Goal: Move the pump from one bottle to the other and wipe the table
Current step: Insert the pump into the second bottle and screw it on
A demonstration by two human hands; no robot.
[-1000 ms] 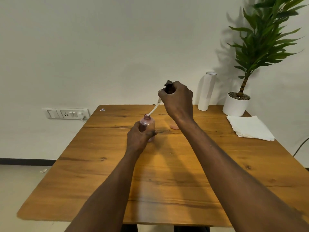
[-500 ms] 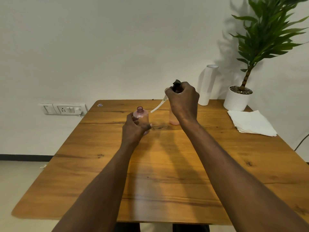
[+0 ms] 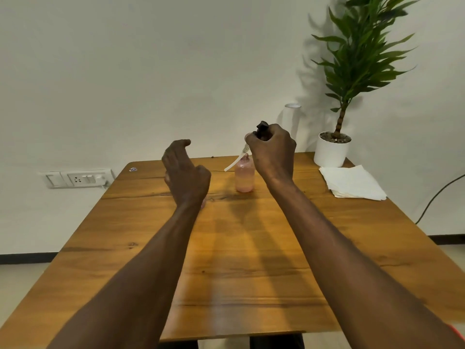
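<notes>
My right hand (image 3: 273, 152) grips the dark pump head (image 3: 262, 127) just above a pink bottle (image 3: 244, 176) that stands upright on the wooden table (image 3: 239, 260). The pump's white tube (image 3: 234, 163) slants down to the left beside that bottle's neck, outside the bottle. My left hand (image 3: 186, 172) hovers to the left with relaxed, slightly curved fingers and holds nothing. The other pink bottle is almost wholly hidden behind that hand; only a pink sliver (image 3: 203, 204) shows near the wrist.
A stack of white napkins (image 3: 352, 182) lies at the table's right edge. A white plant pot (image 3: 331, 149) and a white cylinder (image 3: 292, 117) stand at the back right. A wall socket (image 3: 78, 177) is at the left, a dark cable (image 3: 440, 195) at the right.
My left hand has let go of the first bottle and lifted open. My right hand has carried the pump to the right, over the second bottle.
</notes>
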